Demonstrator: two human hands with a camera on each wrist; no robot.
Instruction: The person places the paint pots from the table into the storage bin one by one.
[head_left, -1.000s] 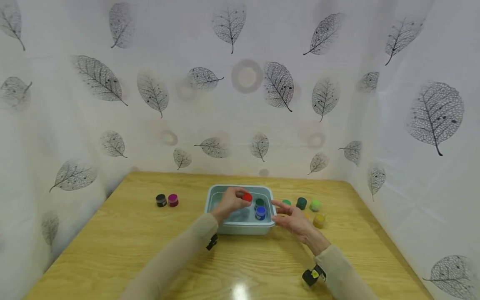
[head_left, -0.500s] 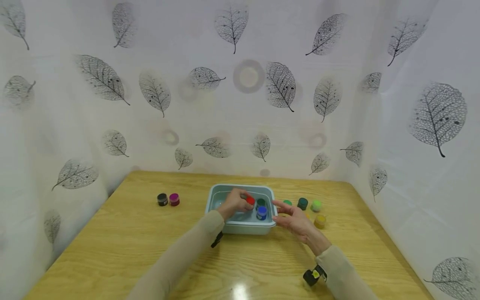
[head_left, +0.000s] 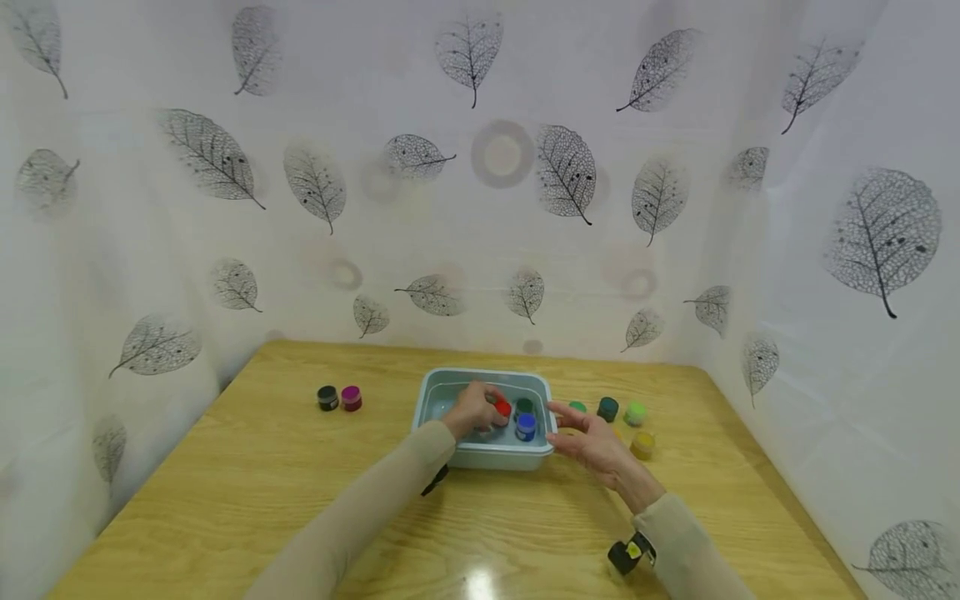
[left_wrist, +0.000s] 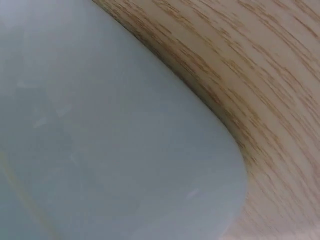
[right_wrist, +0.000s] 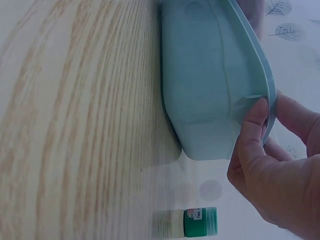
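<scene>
A pale blue plastic tub [head_left: 480, 458] stands on the wooden table. Inside it, my left hand [head_left: 474, 407] holds a small jar with a red lid [head_left: 502, 409], probably paint, low over the floor. A blue jar [head_left: 526, 427] and a dark green jar [head_left: 523, 407] stand in the tub's right part. My right hand [right_wrist: 280, 165] pinches the right rim between thumb and fingers, as the right wrist view shows. Only the tub's outer wall [left_wrist: 130, 120] and the tabletop fill the left wrist view; the left hand is out of sight there.
Left of the tub sit a black jar [head_left: 327, 397] and a magenta jar [head_left: 351, 398]. Right of it are a dark teal jar [head_left: 608, 408], a light green jar [head_left: 635, 413], a yellow jar [head_left: 642, 445] and a green jar [right_wrist: 196, 222]. A leaf-patterned curtain [head_left: 480, 233] hangs behind.
My left hand has lowered the red-lidded jar into the tub, moving slightly right and toward me. The right hand has stayed at the rim.
</scene>
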